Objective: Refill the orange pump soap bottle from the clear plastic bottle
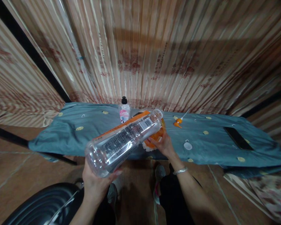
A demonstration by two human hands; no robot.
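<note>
Left hand (96,184) grips the tilted clear bottle (124,142) by its base; right hand (162,144) clasps the orange container (155,137) at the bench's (84,137) front edge.

The large bottle (125,142) is clear, glossy plastic with a smooth printed label, catching highlights along its side. The cloth (84,131) under it is matt grey-blue fabric — softly creased, with small embroidered patches. The small bottle (124,112) looks like translucent plastic with a black cap. The pump nozzle (178,122) is shiny orange plastic. The phone (239,138) is a flat, dark, glossy slab. The bracelet (180,170) gleams like metal — smooth and pale.
</note>
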